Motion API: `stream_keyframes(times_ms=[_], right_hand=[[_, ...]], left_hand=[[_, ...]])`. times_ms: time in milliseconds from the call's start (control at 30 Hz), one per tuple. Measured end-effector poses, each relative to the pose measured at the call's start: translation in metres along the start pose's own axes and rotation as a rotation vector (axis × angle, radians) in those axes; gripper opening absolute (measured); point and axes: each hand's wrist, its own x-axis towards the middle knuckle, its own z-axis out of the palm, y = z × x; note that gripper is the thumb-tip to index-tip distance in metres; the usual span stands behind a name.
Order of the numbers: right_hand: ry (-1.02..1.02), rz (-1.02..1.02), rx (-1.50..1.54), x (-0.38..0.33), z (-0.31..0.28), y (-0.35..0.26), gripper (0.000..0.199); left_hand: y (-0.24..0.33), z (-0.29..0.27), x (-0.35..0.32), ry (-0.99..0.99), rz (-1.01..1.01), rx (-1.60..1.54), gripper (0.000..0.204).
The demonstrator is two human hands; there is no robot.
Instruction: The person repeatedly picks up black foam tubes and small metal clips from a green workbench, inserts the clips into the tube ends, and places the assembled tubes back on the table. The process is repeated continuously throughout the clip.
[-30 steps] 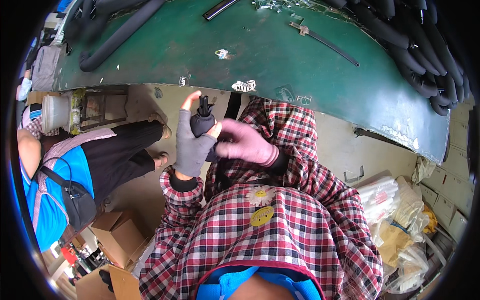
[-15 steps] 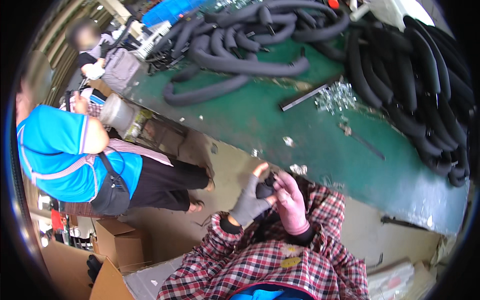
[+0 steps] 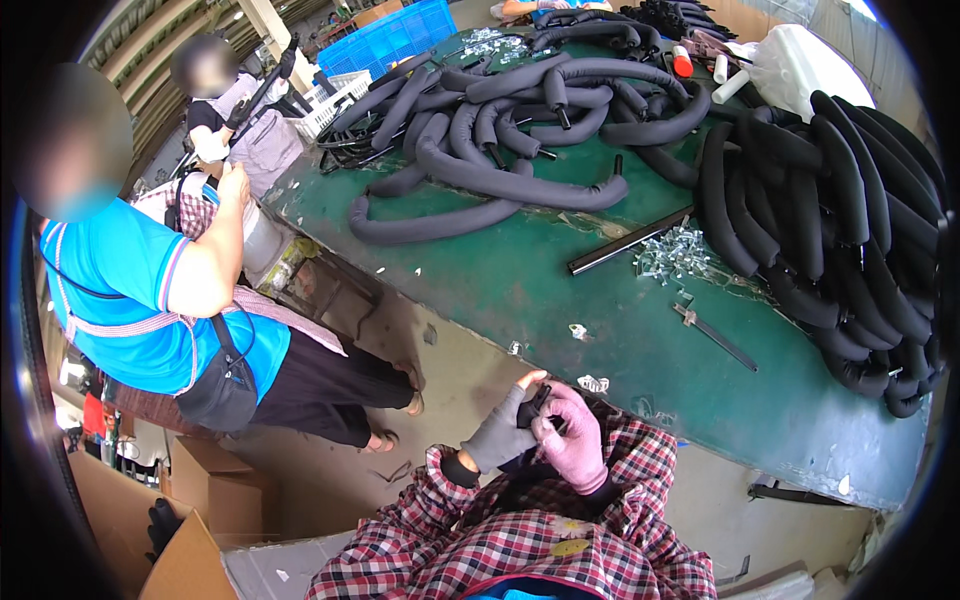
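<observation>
In front of my body, my left hand (image 3: 500,430), in a grey glove with bare fingertips, is closed round a short black piece (image 3: 534,410) that looks like the end of a foam-covered tube. My right hand (image 3: 573,440), in a pink glove, presses its curled fingers and thumb together at the right side of that piece. Most of the piece is hidden by the gloves. Beyond my hands, at the green table (image 3: 470,290), lie a heap of small metal clips (image 3: 675,255), a dark metal bar (image 3: 630,242) and a thin tool with a metal head (image 3: 720,338).
Grey foam-covered tubes (image 3: 500,180) pile up across the table's far side, and black ones (image 3: 790,200) at its right. A person in a blue shirt (image 3: 120,290) stands at the left; another (image 3: 240,110) works behind. Open cardboard boxes (image 3: 215,490) sit at lower left.
The view has tilted up, showing more of the table's far side. My right hand's fingers have curled in from stretched to a pinch at the black piece. The blue-shirted person's forearm has risen.
</observation>
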Motion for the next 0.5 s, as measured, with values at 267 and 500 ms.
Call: stream_keyframes(times_ms=[267,500], right_hand=[[-0.062,-0.12,0.004,-0.005,0.0,0.008,0.045],[-0.256,-0.057,-0.219,-0.019,0.036,0.028,0.062]], left_hand=[[-0.003,-0.003,-0.007,0.2,0.054,0.182,0.067],[0.035,-0.021,0.024,0.198,-0.201,-0.278,0.045]])
